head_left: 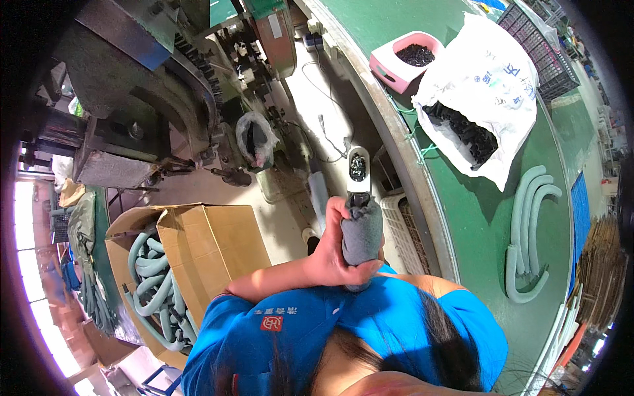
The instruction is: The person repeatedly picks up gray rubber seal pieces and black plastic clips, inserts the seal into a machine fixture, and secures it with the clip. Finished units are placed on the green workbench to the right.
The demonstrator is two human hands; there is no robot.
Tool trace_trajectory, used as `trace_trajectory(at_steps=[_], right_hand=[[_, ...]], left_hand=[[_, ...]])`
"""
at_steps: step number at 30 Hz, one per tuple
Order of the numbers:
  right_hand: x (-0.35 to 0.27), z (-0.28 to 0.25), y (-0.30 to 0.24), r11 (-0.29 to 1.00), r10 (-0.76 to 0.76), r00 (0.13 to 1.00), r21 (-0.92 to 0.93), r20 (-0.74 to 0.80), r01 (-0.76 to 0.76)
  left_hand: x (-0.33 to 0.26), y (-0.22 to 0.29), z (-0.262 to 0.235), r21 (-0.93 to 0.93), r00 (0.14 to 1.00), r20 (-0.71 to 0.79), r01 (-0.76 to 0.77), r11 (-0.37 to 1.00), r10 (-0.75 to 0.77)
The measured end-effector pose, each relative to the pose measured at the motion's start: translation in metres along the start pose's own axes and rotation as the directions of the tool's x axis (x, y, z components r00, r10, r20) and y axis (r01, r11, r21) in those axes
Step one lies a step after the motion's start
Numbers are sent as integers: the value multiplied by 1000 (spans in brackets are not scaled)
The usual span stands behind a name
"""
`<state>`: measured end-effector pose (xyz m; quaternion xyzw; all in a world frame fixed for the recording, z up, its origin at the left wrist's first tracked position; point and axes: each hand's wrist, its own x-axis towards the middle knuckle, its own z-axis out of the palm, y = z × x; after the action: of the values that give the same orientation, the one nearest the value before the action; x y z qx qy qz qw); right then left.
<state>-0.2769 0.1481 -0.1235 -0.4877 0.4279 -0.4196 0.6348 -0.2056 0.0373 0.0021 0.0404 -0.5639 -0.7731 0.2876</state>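
In front of my chest, my left hand point(332, 247) is closed around a grey foam grip point(362, 239), its fingers and thumb wrapped about the side. The grip stands roughly upright, and a black piece point(358, 200) shows at its far end. Just beyond that piece is a white oblong holder point(358, 173) with small dark, shiny parts in it; whether the two touch I cannot tell. Only a sliver of skin shows at the right side of the grip, where my right hand point(381, 248) seems to be. Its fingers are hidden behind the grip.
Right, a green worktable point(472, 231) carries a pink bin point(391, 74) of black parts, a white sack point(479, 72) spilling black pieces and curved grey-green foam tubes point(525, 218). Left, a cardboard box point(214, 241) holds more tubes. Ahead left stands a dark machine point(125, 138).
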Motion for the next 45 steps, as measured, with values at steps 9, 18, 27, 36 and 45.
trace_trajectory(at_steps=[9,18,27,36,45], right_hand=[[10,-3,9,994,-8,1000,-105,13,9],[14,-149,-12,865,-245,860,-502,-447,-15],[23,-373,7,220,-427,588,-709,-687,-670],[33,-368,-10,95,-341,527,-586,-778,-805],[50,-126,-151,657,-353,911,-635,215,405]], left_hand=[[-7,4,6,-162,969,-187,131,978,-161],[-5,-16,-69,-66,854,-401,332,941,-330],[-32,-3,-67,-21,825,-364,456,890,-432],[-36,28,-69,170,852,-199,517,839,-485],[-62,50,-79,180,821,-46,567,804,-569]])
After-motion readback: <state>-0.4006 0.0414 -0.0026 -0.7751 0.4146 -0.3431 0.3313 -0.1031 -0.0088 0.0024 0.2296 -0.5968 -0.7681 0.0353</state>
